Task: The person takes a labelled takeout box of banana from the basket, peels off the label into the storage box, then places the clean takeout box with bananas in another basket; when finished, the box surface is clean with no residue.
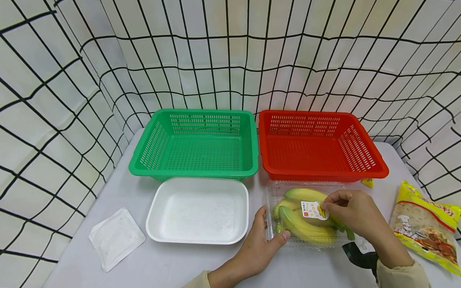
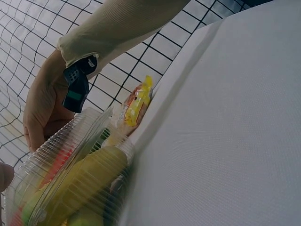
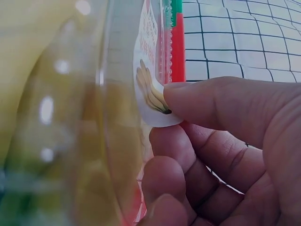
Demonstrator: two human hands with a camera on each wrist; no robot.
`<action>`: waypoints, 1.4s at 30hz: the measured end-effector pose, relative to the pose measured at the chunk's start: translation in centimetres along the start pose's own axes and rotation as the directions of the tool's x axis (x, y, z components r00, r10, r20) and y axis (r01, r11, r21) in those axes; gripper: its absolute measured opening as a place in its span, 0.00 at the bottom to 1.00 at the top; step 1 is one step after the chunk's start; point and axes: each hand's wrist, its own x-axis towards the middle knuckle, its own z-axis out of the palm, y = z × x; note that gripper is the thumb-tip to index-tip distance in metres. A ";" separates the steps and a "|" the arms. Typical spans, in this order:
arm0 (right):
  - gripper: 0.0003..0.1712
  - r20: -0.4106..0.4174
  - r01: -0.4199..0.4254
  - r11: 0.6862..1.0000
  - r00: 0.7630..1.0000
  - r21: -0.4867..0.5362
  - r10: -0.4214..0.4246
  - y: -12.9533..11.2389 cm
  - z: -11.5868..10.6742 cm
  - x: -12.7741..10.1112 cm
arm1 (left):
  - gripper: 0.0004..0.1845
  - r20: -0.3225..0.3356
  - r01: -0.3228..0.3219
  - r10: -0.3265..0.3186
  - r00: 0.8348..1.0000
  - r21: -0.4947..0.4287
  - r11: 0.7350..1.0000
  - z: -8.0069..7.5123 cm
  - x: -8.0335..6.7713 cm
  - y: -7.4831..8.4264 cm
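A clear plastic clamshell box [image 1: 271,200] holding several yellow-green bananas [image 1: 302,226] lies in front of the red basket. On its lid is a white label sticker [image 1: 312,210] printed with bananas. My right hand [image 1: 354,210] pinches the sticker's right end between thumb and index finger. In the right wrist view that end of the sticker [image 3: 146,89] stands between the thumb [image 3: 211,101] and curled fingers. My left hand [image 1: 261,244] grips the box at its left front corner, thumb over the front edge and fingers along the left side.
A green basket [image 1: 205,173] and a red basket [image 1: 324,175] stand at the back, before a black wire grid. Left of the box is a white tray [image 1: 197,212], then a flat white packet [image 1: 117,239]. A yellow food bag [image 1: 426,226] lies at the right.
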 end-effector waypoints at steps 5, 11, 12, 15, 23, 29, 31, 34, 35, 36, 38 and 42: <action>0.06 0.003 -0.003 1.000 1.000 0.013 0.003 -0.1 0.0 -0.1 | 0.52 0.012 0.004 -0.004 1.000 -0.006 1.000 0.0 0.0 0.1; 0.07 0.003 -0.007 1.000 1.000 0.021 0.007 -0.4 -0.1 -0.3 | 0.52 0.019 0.003 -0.003 1.000 -0.003 1.000 -0.1 0.0 0.1; 0.07 0.003 -0.007 1.000 1.000 0.022 0.007 -0.4 -0.1 -0.4 | 0.52 0.020 0.002 -0.002 1.000 -0.004 1.000 -0.1 0.0 0.1; 0.07 0.006 -0.006 0.999 1.000 0.032 0.006 -0.5 -0.1 -0.4 | 0.52 0.021 -0.002 0.002 1.000 -0.002 1.000 -0.1 0.0 0.1; 0.07 0.010 0.005 0.997 1.000 0.081 -0.005 -0.6 -0.2 -0.5 | 0.52 0.020 0.003 -0.003 1.000 -0.005 1.000 -0.1 0.0 0.1; 0.07 0.020 0.000 0.994 1.000 0.106 -0.003 -0.6 -0.3 -0.6 | 0.52 0.026 0.006 -0.006 1.000 -0.008 1.000 -0.1 0.0 0.1; 0.07 0.024 -0.001 0.994 1.000 0.113 -0.001 -0.6 -0.3 -0.6 | 0.52 0.027 0.007 -0.007 1.000 -0.008 1.000 -0.2 0.0 0.1; 0.07 0.030 -0.004 0.992 1.000 0.124 0.000 -0.5 -0.3 -0.6 | 0.52 0.026 0.010 -0.009 1.000 -0.006 1.000 -0.2 0.0 0.2; 0.07 0.032 -0.005 0.992 0.999 0.128 0.001 -0.5 -0.3 -0.6 | 0.52 0.025 0.010 -0.010 1.000 -0.007 1.000 -0.2 0.0 0.2; 0.07 0.034 -0.007 0.991 0.999 0.131 0.003 -0.5 -0.3 -0.6 | 0.52 0.025 0.009 -0.009 1.000 -0.007 1.000 -0.2 0.0 0.2; 0.07 0.037 -0.011 0.990 0.999 0.138 0.006 -0.4 -0.3 -0.6 | 0.52 0.024 0.008 -0.008 1.000 -0.008 1.000 -0.2 0.0 0.2; 0.08 0.046 -0.025 0.989 0.999 0.143 0.019 -0.4 -0.4 -0.7 | 0.52 0.026 0.004 -0.004 1.000 -0.011 1.000 -0.2 0.0 0.1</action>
